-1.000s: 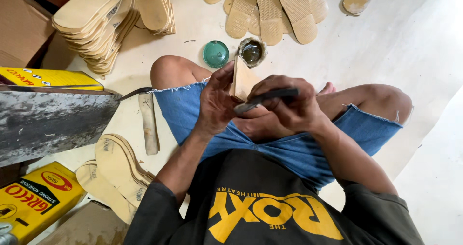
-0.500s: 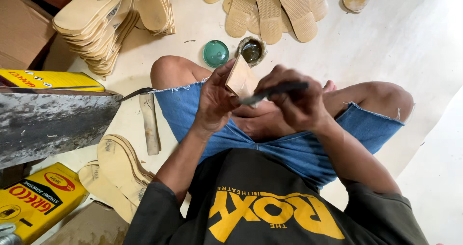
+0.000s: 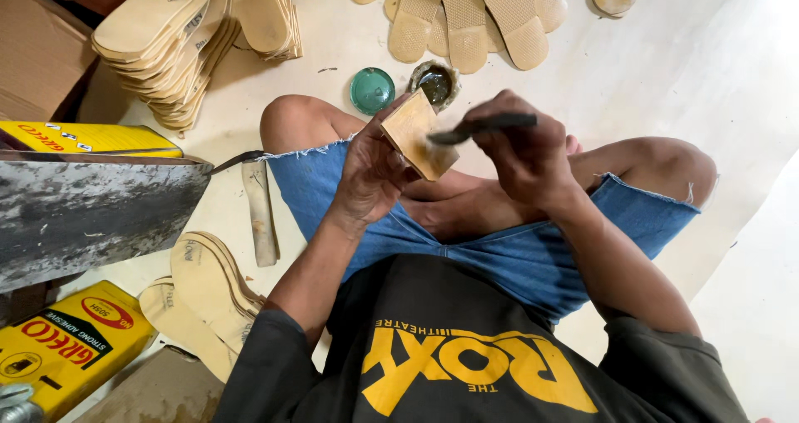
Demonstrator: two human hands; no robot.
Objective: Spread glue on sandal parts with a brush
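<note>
My left hand [image 3: 373,173] grips a small tan heel-shaped insole piece [image 3: 419,133], tilted up over my lap. My right hand [image 3: 524,152] holds a dark brush [image 3: 481,127], and its tip rests on the upper face of the piece. An open small pot of dark glue [image 3: 436,83] stands on the floor just beyond the piece, with its green lid [image 3: 371,90] beside it on the left. I sit cross-legged in blue denim shorts and a dark shirt.
Stacks of tan insoles [image 3: 166,36] lie at the upper left; a fan of more insoles [image 3: 466,19] lies at the top. Yellow tins [image 3: 66,348] and a grey metal block [image 3: 91,211] crowd the left. Insoles [image 3: 208,294] and a strap [image 3: 262,215] lie by my left knee.
The insole piece has turned from edge-on to show its flat face. My right hand has brought the brush up onto it.
</note>
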